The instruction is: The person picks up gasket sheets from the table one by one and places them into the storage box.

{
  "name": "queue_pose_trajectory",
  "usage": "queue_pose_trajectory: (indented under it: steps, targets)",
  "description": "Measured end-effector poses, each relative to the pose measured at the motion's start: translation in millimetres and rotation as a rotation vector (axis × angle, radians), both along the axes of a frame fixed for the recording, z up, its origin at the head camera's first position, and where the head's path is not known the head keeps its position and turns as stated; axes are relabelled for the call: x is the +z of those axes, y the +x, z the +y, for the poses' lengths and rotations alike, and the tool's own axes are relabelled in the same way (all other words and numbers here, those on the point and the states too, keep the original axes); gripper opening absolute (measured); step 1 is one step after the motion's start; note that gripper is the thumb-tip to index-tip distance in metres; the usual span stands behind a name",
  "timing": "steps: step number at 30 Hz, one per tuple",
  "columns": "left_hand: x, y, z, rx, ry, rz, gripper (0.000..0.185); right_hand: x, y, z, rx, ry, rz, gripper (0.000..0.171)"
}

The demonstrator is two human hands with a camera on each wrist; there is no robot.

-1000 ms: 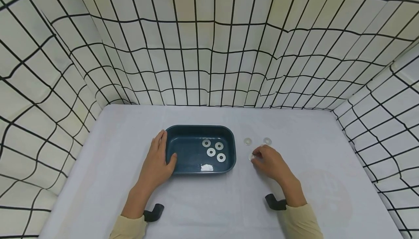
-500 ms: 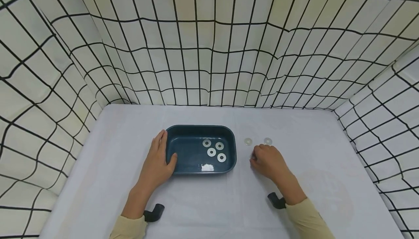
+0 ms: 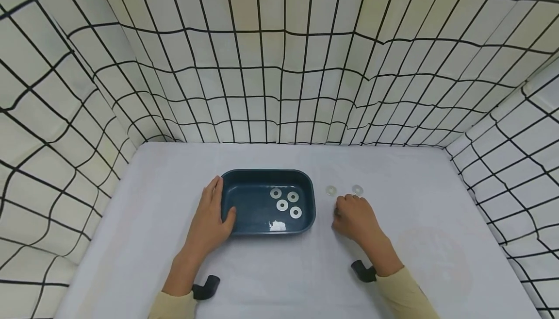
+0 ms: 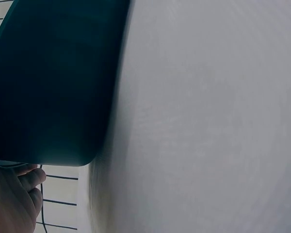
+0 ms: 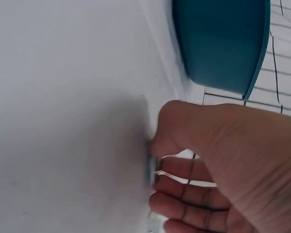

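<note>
My left hand (image 3: 207,222) holds the left end of a dark blue rectangular tray (image 3: 249,212), its thumb over the rim and its fingers along the outer side. Several pale flat washers (image 3: 291,212) lie at the right inside the tray. Right of the tray, my right hand (image 3: 355,219) is low on the cloth with curled fingers. In the right wrist view its thumb and fingertips pinch a blurred washer (image 5: 152,169) at the table surface; the head view hides it. Beyond this hand lie two translucent washers, one at left (image 3: 328,191) and one at right (image 3: 354,190).
A white cloth (image 3: 279,270) covers the table. Black wire grid (image 3: 279,69) over pale panels closes off the back and both sides. A black curved piece is at each wrist, the left one (image 3: 207,287) and the right one (image 3: 363,271).
My right hand's fingers have curled in further over the washer, which no longer shows in the head view. The left hand and tray stay in place.
</note>
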State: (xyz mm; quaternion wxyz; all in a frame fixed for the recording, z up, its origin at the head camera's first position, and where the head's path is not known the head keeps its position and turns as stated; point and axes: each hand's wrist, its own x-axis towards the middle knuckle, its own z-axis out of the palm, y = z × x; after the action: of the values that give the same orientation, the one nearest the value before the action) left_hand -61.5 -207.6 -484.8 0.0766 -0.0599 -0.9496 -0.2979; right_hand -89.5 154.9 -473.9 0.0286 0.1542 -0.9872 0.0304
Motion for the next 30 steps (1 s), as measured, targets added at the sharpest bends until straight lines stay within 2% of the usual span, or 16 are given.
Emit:
queue_pose_trajectory:
  steps: [3, 8, 15, 20, 24, 30]
  targets:
    - [-1.7, 1.5, 2, -0.015, 0.001, -0.013, 0.083, -6.9, 7.9, 8, 0.004, -0.047, 0.054, 0.016]
    - [-5.9, 3.0, 0, 0.001, -0.009, -0.004, 0.083, -12.7, 13.3, 12, 0.047, -0.124, 0.119, 0.018]
    - [-8.5, 3.1, -3, 0.006, -0.004, 0.003, 0.083, -13.2, 12.5, 10, 0.004, -0.169, 0.032, 0.017]
    - [-7.1, 1.2, -3, 0.005, -0.001, 0.005, 0.083, -11.8, 9.8, 11, -0.003, -0.183, 0.032, 0.017]
    - [-1.6, -2.0, 1, -0.001, 0.009, -0.006, 0.083, -10.5, 6.0, 15, -0.017, -0.188, 0.026, 0.018]
    - [-4.8, -3.9, 0, -0.003, 0.006, 0.001, 0.083, -11.2, 1.4, 21, -0.017, -0.218, -0.043, 0.019]
